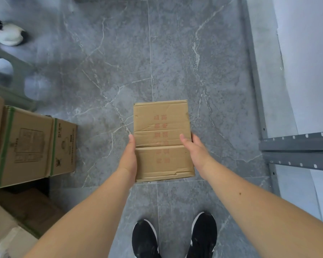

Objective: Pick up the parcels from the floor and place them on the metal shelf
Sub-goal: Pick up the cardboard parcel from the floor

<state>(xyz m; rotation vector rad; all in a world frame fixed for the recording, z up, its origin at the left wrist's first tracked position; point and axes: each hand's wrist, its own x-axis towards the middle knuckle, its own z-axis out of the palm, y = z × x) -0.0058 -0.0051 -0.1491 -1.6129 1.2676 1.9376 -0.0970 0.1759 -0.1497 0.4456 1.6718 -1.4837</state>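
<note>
A small brown cardboard parcel (161, 127) with faded red print is held between both hands above the grey tiled floor. My left hand (129, 157) presses its left side with the thumb on the edge. My right hand (194, 151) clasps its right side, thumb lying on the top face. The grey metal shelf (296, 146) stands at the right edge, its perforated beams and an upright post visible. Further cardboard parcels (26, 144) with green tape sit on the floor at the left.
More boxes (9, 224) lie at the bottom left. A grey plastic stool (17, 75) and another person's white shoe (7, 35) are at the upper left. My own black shoes (173, 239) stand on the marble-patterned floor (157, 53) below the parcel.
</note>
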